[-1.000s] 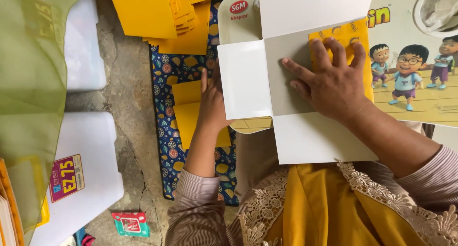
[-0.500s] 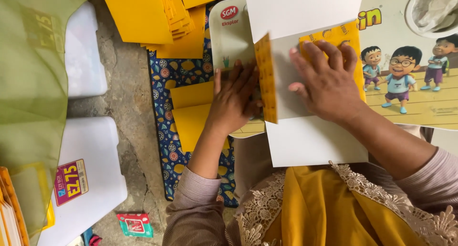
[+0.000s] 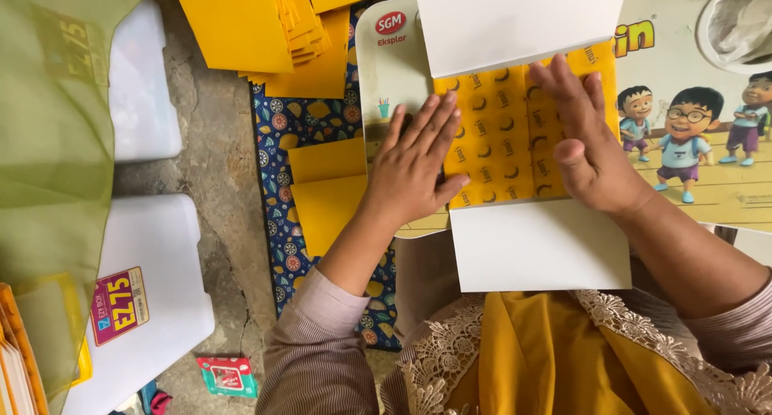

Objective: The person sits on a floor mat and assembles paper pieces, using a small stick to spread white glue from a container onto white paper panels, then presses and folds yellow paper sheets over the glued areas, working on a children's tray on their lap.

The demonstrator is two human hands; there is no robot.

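Yellow card, printed with small dark crescents, now lies face up under both hands; half a second ago only a narrow yellow edge of it stood upright between them, and the white inside faced up. The folded card sheet (image 3: 515,141) rests on a low table with a cartoon picture (image 3: 708,182), white flaps reaching out above and below the hands. The left hand (image 3: 414,170) has moved right and lies flat, fingers spread wide, its fingertips pressing the yellow panel's left edge; it grips nothing. The right hand (image 3: 583,137) is flat too, fingers together and straight, pressing the panel's right side, holding nothing. The card looks stiff and smooth, with sharp straight creases. Left of the left hand, plain yellow folded pieces (image 3: 326,194) lie on a blue patterned cloth (image 3: 277,190), and a thick stack of yellow sheets (image 3: 249,21) sits beyond them. Farther left are white plastic lids (image 3: 153,270) on rough grey concrete floor (image 3: 221,158) and a green mesh cloth (image 3: 48,125).
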